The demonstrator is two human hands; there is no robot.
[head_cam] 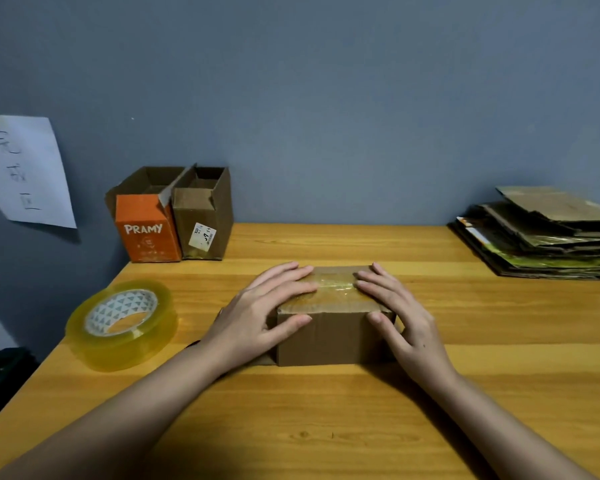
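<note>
The wooden table (326, 417) runs away from the camera, and two bare forearms reach across it to a small closed cardboard box (329, 341) standing at its middle. The left hand (267, 306) lies on the box's left end and the right hand (399, 313) on its right end. Both are spread flat with the fingers straight, pressing down on the lid, each thumb against the near face. Neither hand grips anything. Between the fingertips, a strip of clear tape (333, 284) crosses the top of the box and looks wrinkled.

The likely trouble is in that strip. Uneven pressing could lock in creases or air bubbles, and the tape may then lift off the seam. The light box could also slide on the smooth wood if one hand pushes harder than the other.

Left of the box, and near it, lies the tape roll (122, 323), flat on its side. Beyond the box to the left, against the wall, stand an open orange carton (148, 230) and an open brown carton (203, 220), touching. Beyond it to the right sits a stack of flattened cardboard (548, 237). Far left of the box, a sheet of paper (25, 171) hangs on the wall.
</note>
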